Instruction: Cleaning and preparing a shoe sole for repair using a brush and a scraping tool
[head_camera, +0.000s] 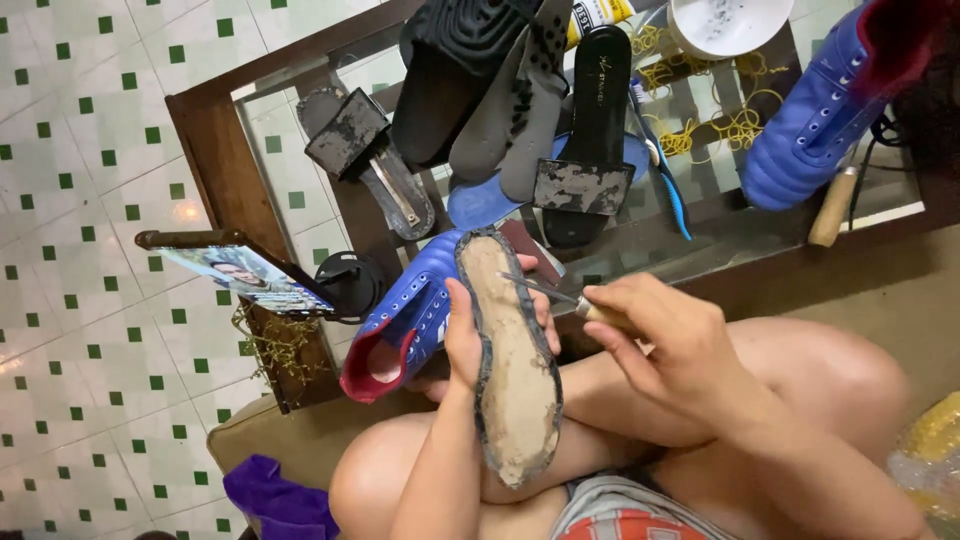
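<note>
A white bowl (722, 22) stands at the far edge of the glass desk (215, 140); its inside shows only dark specks. The blue shoe (415, 315) is held over the person's lap, just in front of the desk, sole up: the underside is bare, tan and rough, with a ragged dark rim. The left hand (462, 340) has its grip closed around the shoe. The right hand (668, 335) has its grip shut on an awl (560, 293), whose tip touches the sole's edge.

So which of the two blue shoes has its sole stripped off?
The blue lace-up shoe held in the left hand, bare underside up; the other blue shoe lies on the glass table.
</note>
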